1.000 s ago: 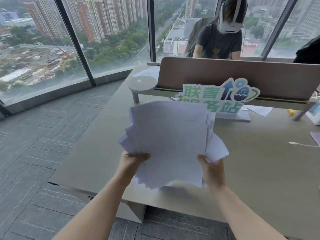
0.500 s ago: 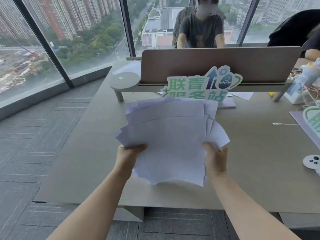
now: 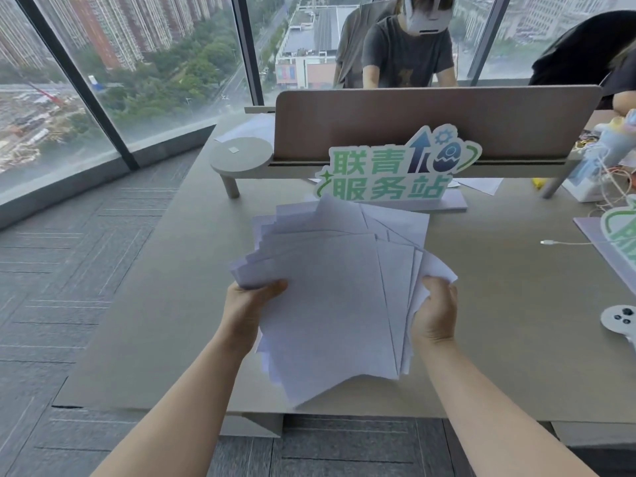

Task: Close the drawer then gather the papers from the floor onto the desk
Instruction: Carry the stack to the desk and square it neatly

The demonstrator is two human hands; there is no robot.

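Right now both hands hold a loose, fanned stack of white papers (image 3: 330,297) over the desk (image 3: 165,304), above its near edge. The left hand (image 3: 249,308) pinches the stack's left side, thumb lying on top of the sheets and the fingers hidden underneath. The right hand (image 3: 434,311) grips the right side the same way, thumb pressed on top where the sheets curl up. The sheets are uneven, corners splayed toward the far side and one corner hanging down past the near edge; whether the stack touches the desk cannot be told. Just beyond the papers, toward the far edge, stands a green and white sign (image 3: 392,170) on a flat base, in front of a brown divider panel (image 3: 437,122). A round grey stand (image 3: 241,156) sits near the far left corner. By the right edge lie a white cable (image 3: 564,242) and a white game controller (image 3: 619,320). Behind the divider a person in a dark shirt (image 3: 407,60) sits facing this way
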